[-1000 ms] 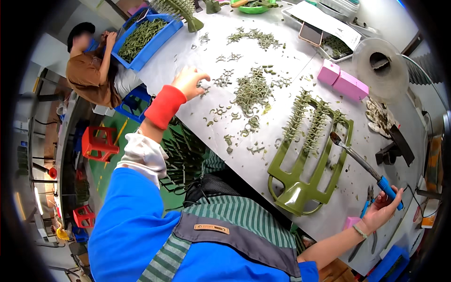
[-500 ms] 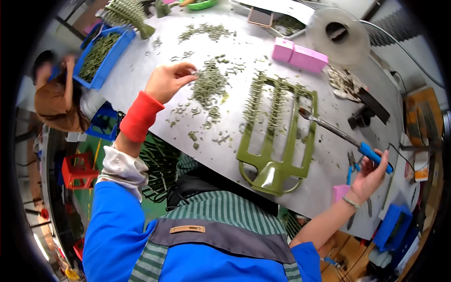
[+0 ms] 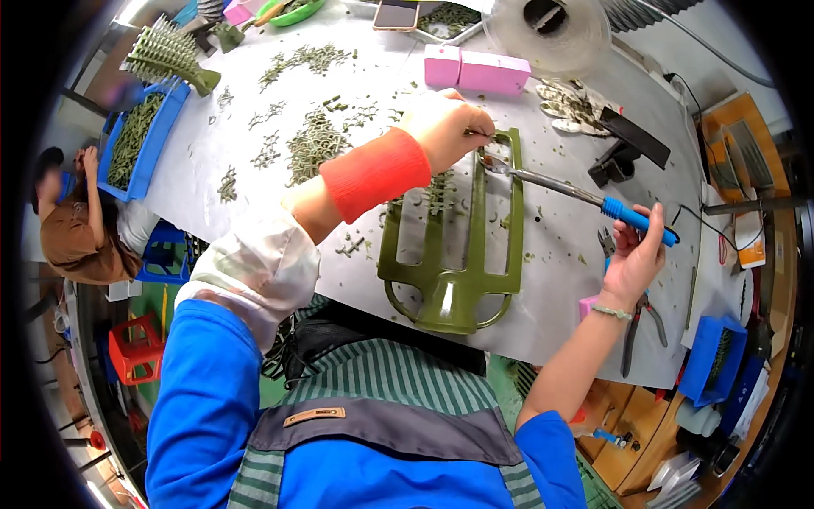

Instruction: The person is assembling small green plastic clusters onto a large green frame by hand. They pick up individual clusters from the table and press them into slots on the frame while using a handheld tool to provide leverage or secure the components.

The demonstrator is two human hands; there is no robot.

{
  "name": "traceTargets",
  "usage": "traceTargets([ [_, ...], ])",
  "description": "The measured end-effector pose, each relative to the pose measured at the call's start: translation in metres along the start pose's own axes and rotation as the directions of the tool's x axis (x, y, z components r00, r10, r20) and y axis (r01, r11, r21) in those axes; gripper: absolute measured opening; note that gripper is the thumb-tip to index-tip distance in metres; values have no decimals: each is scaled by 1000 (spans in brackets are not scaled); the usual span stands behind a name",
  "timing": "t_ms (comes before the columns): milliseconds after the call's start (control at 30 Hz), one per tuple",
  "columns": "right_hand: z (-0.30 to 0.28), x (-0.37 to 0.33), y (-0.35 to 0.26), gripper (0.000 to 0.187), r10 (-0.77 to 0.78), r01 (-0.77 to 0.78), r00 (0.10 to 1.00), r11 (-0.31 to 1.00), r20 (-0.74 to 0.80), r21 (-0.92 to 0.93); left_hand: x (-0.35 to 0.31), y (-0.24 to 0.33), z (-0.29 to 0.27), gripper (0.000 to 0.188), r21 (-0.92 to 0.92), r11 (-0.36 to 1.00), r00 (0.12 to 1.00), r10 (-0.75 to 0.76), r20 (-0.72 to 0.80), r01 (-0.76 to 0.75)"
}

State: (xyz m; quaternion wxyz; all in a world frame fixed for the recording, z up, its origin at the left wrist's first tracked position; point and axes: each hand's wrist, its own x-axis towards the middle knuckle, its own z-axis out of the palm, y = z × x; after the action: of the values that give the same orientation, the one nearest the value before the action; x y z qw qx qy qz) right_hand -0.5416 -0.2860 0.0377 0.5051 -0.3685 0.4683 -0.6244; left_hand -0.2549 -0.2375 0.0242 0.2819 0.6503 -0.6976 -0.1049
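Red-cuffed, swung with left hand (image 3: 445,127) off the pile (image 3: 315,151) at 10 o'clock to 12 on the green frame (image 3: 449,297) mid-table (image 3: 551,297), so now busy there, fingertips together, contents unclear, right hand (image 3: 634,259) clamped round a blue-handled tool (image 3: 577,193) at 3, past blue bin (image 3: 165,136) (10) and tray (image 3: 458,42) (12), both holding green bits.

Across the grey table (image 3: 551,297) now: olive pronged frame (image 3: 448,297), heap of small green pieces (image 3: 312,153), pink blocks (image 3: 493,73), stained glove (image 3: 570,106)!
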Motion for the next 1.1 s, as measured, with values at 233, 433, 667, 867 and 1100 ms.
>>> traceTargets([
  [233, 8, 1, 7, 34, 11, -11, 999, 1000, 35, -1, 9, -8, 18, 12, 159, 985, 996, 78, -35, -72],
  [433, 7, 0, 2, 32, -11, 11, 1000, 999, 15, -31, 2, -17, 15, 12, 155, 986, 996, 71, -53, -62],
  [667, -22, -1, -11, 31, -11, 11, 999, 1000, -38, -14, -2, -10, -25, 19, -155, 987, 999, 38, -25, -42],
  [867, -13, -6, -10, 33, 3, -3, 1000, 1000, 14, 24, -119, -123, -151, 23, 175, 805, 824, -545, -156, 566],
  [1100, -13, -8, -9, 34, 9, -10, 999, 1000, 34, 27, -231, -190, -184, 48, 380, 412, 514, -828, -222, 828],
])
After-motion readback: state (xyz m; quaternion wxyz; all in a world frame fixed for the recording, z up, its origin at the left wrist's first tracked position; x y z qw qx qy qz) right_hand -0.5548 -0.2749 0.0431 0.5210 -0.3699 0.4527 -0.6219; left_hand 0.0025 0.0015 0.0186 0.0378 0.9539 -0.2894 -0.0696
